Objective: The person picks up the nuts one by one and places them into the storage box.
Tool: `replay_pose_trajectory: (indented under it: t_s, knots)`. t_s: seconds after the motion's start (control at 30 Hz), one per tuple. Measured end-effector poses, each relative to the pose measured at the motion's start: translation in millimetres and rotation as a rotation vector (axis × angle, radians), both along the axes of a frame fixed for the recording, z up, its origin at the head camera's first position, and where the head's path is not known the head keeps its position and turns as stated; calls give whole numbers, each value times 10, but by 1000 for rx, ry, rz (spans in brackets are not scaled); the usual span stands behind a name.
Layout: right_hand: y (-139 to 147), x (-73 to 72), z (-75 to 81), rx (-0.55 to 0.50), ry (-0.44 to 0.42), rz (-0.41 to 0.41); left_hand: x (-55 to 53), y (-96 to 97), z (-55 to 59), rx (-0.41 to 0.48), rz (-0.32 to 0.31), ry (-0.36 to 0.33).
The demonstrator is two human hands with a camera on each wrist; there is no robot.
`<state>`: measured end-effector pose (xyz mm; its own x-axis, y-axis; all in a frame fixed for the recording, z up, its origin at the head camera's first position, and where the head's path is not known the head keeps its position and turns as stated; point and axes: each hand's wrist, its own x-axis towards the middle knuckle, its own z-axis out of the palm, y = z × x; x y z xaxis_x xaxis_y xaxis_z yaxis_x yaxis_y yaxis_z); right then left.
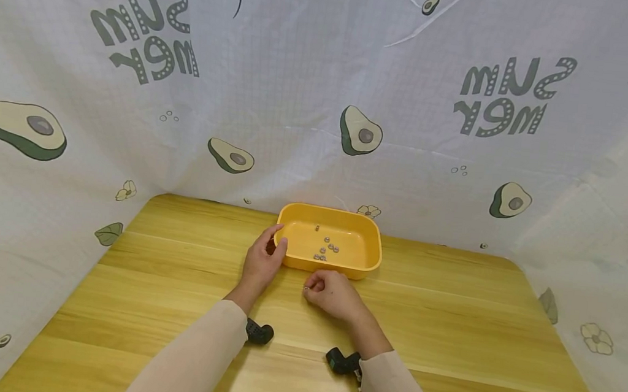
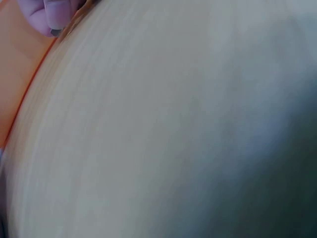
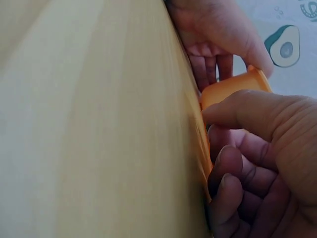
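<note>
A yellow-orange plastic tray (image 1: 349, 255) stands on the wooden table near the back. Several small silvery nuts (image 1: 326, 239) lie scattered on its floor. My left hand (image 1: 262, 261) grips the tray's left end; in the right wrist view its thumb lies on the rim, its fingers down the outer side. Just in front of the tray, my right hand (image 1: 335, 293) is low over the table, thumb and index finger pinching a small nut (image 1: 305, 288). The left wrist view shows a dark grey bit of this nut (image 2: 55, 32) poking out below a fingertip; the rest is hidden.
Black wrist devices show under the left forearm (image 1: 260, 333) and right forearm (image 1: 342, 361). A white curtain (image 1: 299, 96) printed with avocados hangs behind and along both sides of the table (image 1: 448, 317).
</note>
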<state>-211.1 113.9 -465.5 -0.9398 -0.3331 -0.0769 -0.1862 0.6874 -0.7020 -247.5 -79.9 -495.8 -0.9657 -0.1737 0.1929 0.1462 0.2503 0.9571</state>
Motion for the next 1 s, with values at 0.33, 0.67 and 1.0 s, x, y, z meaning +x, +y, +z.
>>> replay_pose_trajectory:
  t_s: [0.33,0.67,1.0]
  knots:
    - [74,-8,169,-35,-12,-39,0,7,10,-13,2,-8]
    - [145,-10,488,-13,104,-64,5,-5,21,-10,-9,-16]
    - [272,-266,669,1,117,-84,7,-5,3,-2,-13,-11]
